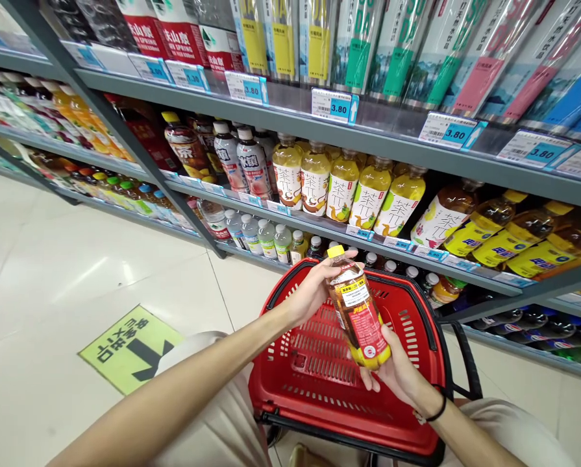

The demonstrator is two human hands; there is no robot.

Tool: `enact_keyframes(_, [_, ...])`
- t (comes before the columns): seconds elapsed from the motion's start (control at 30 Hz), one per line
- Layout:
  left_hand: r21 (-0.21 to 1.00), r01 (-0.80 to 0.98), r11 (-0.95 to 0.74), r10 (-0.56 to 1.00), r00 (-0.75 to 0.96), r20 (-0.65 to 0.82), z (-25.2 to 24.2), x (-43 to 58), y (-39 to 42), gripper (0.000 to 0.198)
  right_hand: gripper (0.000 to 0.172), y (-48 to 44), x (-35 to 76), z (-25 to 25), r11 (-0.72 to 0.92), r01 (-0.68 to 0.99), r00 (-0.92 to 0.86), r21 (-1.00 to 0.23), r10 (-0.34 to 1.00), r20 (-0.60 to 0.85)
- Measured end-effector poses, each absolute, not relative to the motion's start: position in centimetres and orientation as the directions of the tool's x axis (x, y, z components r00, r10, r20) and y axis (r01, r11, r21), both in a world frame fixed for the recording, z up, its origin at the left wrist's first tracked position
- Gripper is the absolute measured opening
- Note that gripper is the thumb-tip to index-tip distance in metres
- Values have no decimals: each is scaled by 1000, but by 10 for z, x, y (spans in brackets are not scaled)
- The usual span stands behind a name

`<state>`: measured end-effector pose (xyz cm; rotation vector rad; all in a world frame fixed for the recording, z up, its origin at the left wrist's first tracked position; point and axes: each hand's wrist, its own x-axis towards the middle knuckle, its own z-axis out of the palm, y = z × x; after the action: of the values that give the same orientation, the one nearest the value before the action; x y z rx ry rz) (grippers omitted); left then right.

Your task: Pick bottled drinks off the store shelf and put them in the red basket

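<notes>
A tea bottle [361,311] with a yellow cap and a dark, red and yellow label is held tilted over the red shopping basket [290,405]. My left hand [317,285] grips it near the neck, with the fingers reaching behind the cap end. Around the base is my right hand [392,366], thumb on the label side and fingers underneath. Its back label, with small print and a white sticker, faces me. The basket's slotted floor shows below the bottle. A similar yellow-capped bottle [185,146] stands on the middle shelf.
Tea bottles with white labels [341,188] line the middle shelf, beside yellow-labelled bottles [538,250]. Tall soda-water bottles [358,52] fill the shelf above, over price tags [333,106]. The basket's black handle [468,357] sticks out at right. A green floor sign [129,347] lies left.
</notes>
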<state>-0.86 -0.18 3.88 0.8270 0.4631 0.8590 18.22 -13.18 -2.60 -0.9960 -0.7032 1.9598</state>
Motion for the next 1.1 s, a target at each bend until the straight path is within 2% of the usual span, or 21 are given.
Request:
enact_keyframes(0.1, [803,-467,371,815,578,-40,38,-6,-3,54,76,-132,183,-26,-538,-361,-364,-762,833,-416])
enact_keyframes(0.33, [817,-441,371,823,564,-69,38,-6,-4,54,79,-133,178,-26,-531,-385,-379,-755,837,-395])
enact_keyframes(0.63, [810,-450,376,819,570,-64,33,-8,3,52,58,-131,173,-11,-510,-551,-431,-661,852,-298])
enact_keyframes(0.87, [833,-434,344,840,538,-67,36,-9,3,52,54,-132,170,-7,-518,-562,-453,-645,845,-284])
enact_keyframes(1.1, [829,-462,315,864,501,-49,35,-8,7,53,46,-128,172,-5,-482,-529,-414,-699,865,-284])
